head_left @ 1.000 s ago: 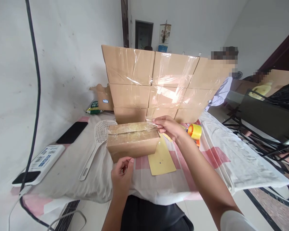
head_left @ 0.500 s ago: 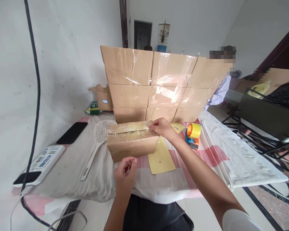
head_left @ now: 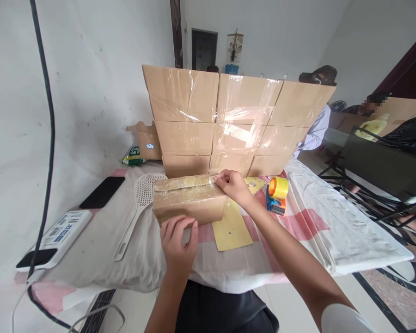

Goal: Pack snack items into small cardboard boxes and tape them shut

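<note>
A small cardboard box (head_left: 190, 206) lies on the cloth in front of me, with shiny clear packing tape (head_left: 180, 184) along its top seam. My right hand (head_left: 231, 184) reaches over its right end, thumb and fingers pinched on the tape at the top edge. In front of the box's near side is my left hand (head_left: 179, 238), its fingers curved and the thumb apart, with nothing held. A yellow card (head_left: 233, 231) sticks out from under the right end. Right of the box stands a tape dispenser (head_left: 276, 206) with a yellow roll (head_left: 278, 188).
Taped cardboard boxes (head_left: 183, 95) form a wall at the back. On the left lie a white slotted ladle (head_left: 131, 222), a black phone (head_left: 103, 192) and a white power bank (head_left: 60, 236). A black cable (head_left: 48, 115) hangs down. A person's sleeve (head_left: 317, 129) shows behind the boxes.
My left hand has loosened, its fingers spreading and rising toward the near side of the box. My right hand keeps its pinch at almost the same place.
</note>
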The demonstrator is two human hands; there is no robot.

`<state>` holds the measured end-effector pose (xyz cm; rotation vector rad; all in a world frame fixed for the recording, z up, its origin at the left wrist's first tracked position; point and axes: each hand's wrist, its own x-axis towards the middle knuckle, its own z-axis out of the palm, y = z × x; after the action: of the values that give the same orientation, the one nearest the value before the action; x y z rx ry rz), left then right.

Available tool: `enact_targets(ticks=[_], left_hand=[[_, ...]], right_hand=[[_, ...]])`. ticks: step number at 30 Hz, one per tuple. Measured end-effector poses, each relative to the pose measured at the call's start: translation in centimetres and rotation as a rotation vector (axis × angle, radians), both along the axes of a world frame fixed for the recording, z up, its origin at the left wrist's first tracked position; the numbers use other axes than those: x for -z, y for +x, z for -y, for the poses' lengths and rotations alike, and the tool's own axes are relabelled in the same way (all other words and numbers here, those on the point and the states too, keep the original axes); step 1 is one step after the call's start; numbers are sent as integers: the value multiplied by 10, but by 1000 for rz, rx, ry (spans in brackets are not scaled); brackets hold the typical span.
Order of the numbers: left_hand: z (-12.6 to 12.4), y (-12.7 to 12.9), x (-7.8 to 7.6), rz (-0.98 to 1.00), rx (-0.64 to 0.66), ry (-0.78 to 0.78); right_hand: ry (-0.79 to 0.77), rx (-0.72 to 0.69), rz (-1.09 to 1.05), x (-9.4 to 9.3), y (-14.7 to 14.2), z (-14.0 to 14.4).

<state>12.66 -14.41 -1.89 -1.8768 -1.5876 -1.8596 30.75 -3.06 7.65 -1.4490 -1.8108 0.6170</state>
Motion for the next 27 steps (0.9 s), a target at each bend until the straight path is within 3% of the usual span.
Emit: enact_targets(ticks=[2,6,10,13,16,20,23,27], left_hand=[[-14,3,-20,-215,-16,29],[-41,18,-50,-595,186,-99],[-49,29,-50,-642,224,-157],[-46,30,-45,-622,219,-161],[-43,31,-44,-612,212,-170],[-44,34,-45,-616,183,-166],[-44,36,-43,-617,166,-153],[-46,37,-39,-636,143,-129]], right_hand=[[-35,-5,84,-2,0,0],[-18,61,213,-9,-3,-1],[6,221,326,-16,4,-16],[-10,364,389,-15,32,-39],[-77,435,428,-1,71,-58],[-251,360,492,33,108,-62],[-333,272,517,59,117,-58],[-286,229,463,81,117,-57]])
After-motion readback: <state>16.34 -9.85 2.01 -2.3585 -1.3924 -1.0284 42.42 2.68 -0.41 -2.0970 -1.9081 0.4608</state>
